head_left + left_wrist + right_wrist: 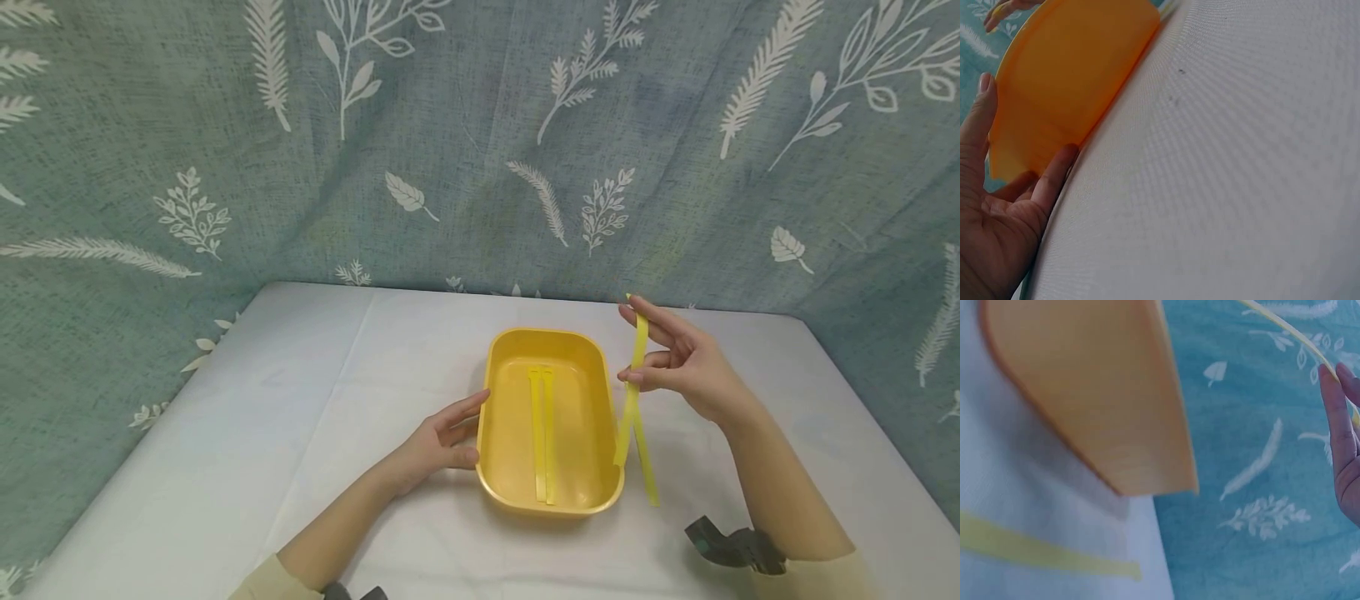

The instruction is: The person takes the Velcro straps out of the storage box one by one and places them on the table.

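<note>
My left hand [433, 446] rests on the left side of a yellow plastic tray [492, 487], its fingers spread along the outer wall. In the left wrist view its fingertips touch that wall close to the tabletop. Two thin yellow strips [550, 433] lie lengthwise, side by side, on the tray's floor. Beyond the tray's right side, my right hand [693, 367] is raised and pinches a long yellow strip [641, 337] between thumb and fingers. The strip hangs down past the tray's right rim. Another yellow length [647, 471] slants below the hand, overlapping it in the head view.
A white cloth-covered table [360, 367] lies under everything. Behind its back edge hangs a blue-green curtain [465, 208] with white leaf prints. Dark wrist straps [738, 546] sit near the sleeve cuffs.
</note>
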{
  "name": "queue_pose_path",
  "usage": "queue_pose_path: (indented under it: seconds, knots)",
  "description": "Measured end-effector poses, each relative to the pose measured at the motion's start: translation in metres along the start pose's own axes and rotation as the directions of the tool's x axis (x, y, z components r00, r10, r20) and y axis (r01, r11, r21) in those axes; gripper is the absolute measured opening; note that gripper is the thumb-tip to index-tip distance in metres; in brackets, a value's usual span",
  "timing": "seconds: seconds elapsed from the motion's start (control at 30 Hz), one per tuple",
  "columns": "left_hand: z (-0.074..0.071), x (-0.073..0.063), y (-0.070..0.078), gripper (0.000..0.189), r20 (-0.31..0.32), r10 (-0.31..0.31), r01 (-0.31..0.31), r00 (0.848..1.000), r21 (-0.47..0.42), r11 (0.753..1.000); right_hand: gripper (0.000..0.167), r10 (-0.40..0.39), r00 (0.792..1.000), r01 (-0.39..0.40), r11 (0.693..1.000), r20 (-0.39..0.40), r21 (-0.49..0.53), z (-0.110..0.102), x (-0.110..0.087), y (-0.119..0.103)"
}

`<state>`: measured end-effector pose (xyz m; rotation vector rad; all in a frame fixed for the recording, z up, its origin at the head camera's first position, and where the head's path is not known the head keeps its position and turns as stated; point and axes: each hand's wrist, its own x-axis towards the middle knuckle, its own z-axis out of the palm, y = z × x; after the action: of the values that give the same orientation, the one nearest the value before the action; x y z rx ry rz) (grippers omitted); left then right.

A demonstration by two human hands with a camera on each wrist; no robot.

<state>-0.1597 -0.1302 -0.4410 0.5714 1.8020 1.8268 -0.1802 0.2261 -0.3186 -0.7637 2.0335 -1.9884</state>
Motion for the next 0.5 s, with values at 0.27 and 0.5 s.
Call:
queue_pose_path:
  seconds: [0.27, 0.5]
  knots:
    - [0.001, 0.0, 0.001, 0.082, -0.007, -0.01, 0.01, 1.0, 0.006, 1.0, 0.084, 0.049, 0.998, -0.052, 0.996, -0.043, -0.07, -0.013, -0.015, 0.009]
    - [0.0, 0.001, 0.001, 0.081, -0.003, -0.006, 0.006, 1.0, 0.019, 1.0, 0.081, 0.062, 0.997, -0.066, 0.992, -0.039, -0.106, -0.025, -0.027, 0.017]
